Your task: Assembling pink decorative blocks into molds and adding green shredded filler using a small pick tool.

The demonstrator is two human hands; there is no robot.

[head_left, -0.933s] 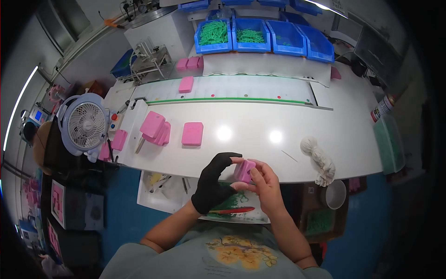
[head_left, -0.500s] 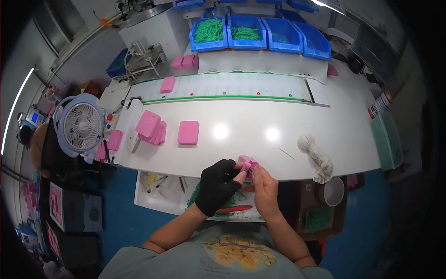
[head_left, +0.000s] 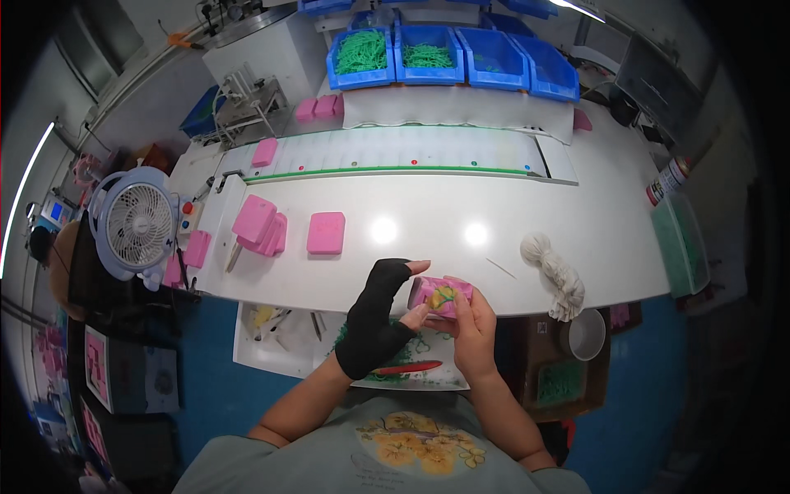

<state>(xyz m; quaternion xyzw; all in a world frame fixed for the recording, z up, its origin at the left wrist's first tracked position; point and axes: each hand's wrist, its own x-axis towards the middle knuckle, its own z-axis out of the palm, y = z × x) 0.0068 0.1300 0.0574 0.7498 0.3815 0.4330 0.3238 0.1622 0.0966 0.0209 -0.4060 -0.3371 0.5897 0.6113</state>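
Note:
A small pink mould [head_left: 428, 288] with a yellow and green piece [head_left: 443, 297] in its hollow is held just over the table's front edge. My right hand [head_left: 472, 329] grips its right side, thumb on the upper face and fingers underneath. My left hand [head_left: 378, 319], in a black fingerless glove, is spread at the mould's left. Its thumb tip touches or almost touches the mould's near left corner, while the index finger points away past the far left corner. Below the hands, a pulled-out white drawer [head_left: 284, 362] holds green scraps and a red-handled tool [head_left: 409, 368].
Pink blocks [head_left: 326, 233] lie on the white table at left, with another pink block [head_left: 264, 152] on the conveyor [head_left: 387, 148]. A white cloth [head_left: 553, 276] and thin stick [head_left: 500, 268] lie at right. Blue bins [head_left: 429, 78] stand behind; a fan [head_left: 138, 221] stands left.
The mould has been turned so its hollow with the yellow and green piece faces up. My left fingers have spread off it. The block on the conveyor has moved left.

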